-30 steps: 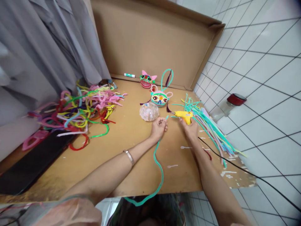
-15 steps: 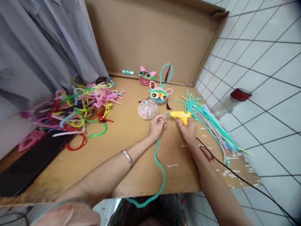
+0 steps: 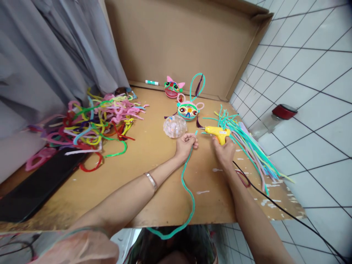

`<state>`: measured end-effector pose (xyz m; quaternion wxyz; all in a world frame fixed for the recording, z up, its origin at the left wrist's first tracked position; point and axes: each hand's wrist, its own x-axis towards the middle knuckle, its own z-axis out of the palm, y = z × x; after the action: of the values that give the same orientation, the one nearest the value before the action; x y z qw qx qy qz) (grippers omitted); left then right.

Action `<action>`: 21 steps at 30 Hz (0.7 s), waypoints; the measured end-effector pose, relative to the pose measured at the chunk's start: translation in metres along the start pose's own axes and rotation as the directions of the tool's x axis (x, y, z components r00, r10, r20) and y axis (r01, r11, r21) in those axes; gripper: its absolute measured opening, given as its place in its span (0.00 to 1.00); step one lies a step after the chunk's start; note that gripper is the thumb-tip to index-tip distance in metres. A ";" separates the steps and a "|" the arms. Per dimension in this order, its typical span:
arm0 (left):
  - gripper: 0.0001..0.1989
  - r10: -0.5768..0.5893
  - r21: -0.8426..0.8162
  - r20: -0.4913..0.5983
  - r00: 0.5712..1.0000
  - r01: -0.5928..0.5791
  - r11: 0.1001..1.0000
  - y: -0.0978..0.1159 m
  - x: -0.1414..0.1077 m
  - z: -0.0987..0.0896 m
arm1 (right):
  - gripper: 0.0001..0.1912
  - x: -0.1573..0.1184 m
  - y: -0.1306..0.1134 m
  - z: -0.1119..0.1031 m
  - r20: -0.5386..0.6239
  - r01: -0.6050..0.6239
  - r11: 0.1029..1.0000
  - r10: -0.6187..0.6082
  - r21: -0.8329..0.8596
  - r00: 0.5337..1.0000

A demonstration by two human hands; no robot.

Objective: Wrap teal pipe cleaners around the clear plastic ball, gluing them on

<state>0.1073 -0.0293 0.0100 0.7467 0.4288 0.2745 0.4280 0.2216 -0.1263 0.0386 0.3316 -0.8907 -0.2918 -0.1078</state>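
My left hand [image 3: 187, 146] pinches a long teal pipe cleaner [image 3: 193, 200] close to its upper end. The rest of it curves down over the table's front edge. In my right hand [image 3: 224, 151] is a yellow glue gun [image 3: 216, 131], its nozzle pointing left, a short gap from the teal tip. Just beyond my left hand sits a clear, bumpy ball-like piece [image 3: 175, 127]. Behind that stands a teal-trimmed face figure [image 3: 188, 111] with pink ears, a tall loop and dark tassels. A red and pink face figure [image 3: 172, 89] is farther back.
Coloured pipe cleaners [image 3: 110, 113] are heaped at the left by a black slab [image 3: 41, 183]. Straight ones [image 3: 250, 146] lie at the right, near a red-lidded jar [image 3: 284, 112]. A black cord [image 3: 269, 200] crosses the right edge. Cardboard [image 3: 178, 40] stands behind, with a marker [image 3: 152, 83] before it.
The glue gun has moved right, away from the teal tip, with my right hand. My left hand still holds the pipe cleaner. The whole view has shifted slightly.
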 end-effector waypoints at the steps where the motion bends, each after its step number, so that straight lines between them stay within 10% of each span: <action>1: 0.11 -0.002 -0.002 -0.005 1.000 0.002 1.000 0.000 0.000 0.000 | 0.19 0.000 0.000 0.000 -0.008 0.007 1.000 -0.007 0.016 1.000; 21: 0.10 -0.024 -0.030 -0.001 1.000 0.023 0.999 0.002 0.000 -0.001 | 0.18 -0.001 0.002 0.005 -0.001 0.005 0.999 -0.005 -0.048 1.000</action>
<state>0.1057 -0.0279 0.0112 0.7579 0.4138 0.2737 0.4236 0.2220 -0.1241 0.0333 0.3098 -0.8976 -0.2912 -0.1163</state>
